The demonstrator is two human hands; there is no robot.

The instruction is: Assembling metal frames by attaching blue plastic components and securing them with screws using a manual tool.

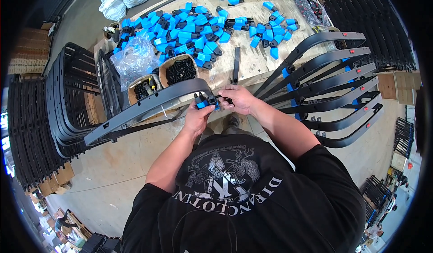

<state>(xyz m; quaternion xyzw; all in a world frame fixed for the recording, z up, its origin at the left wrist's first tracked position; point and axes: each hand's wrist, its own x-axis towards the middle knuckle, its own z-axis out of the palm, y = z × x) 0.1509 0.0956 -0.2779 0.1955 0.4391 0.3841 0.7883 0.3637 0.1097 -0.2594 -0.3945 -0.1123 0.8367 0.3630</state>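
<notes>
Left hand (197, 118) curls round a blue-and-black plastic block (202, 103); right hand (241, 100) pinches a small dark thing (229, 101), likely joining the left curved black bar (155, 99). Hold still.

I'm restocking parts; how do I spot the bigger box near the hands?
Find the wooden table, then the curved frame along its near edge. Beyond that, right of the clear bag, sits the bigger box. It's heaped with small black pieces; the smaller box left of it also holds a yellow-black tool.

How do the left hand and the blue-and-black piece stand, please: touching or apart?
Touching: the head view shows the left hand holding the blue-and-black piece, with the thumb laid against it.
</notes>
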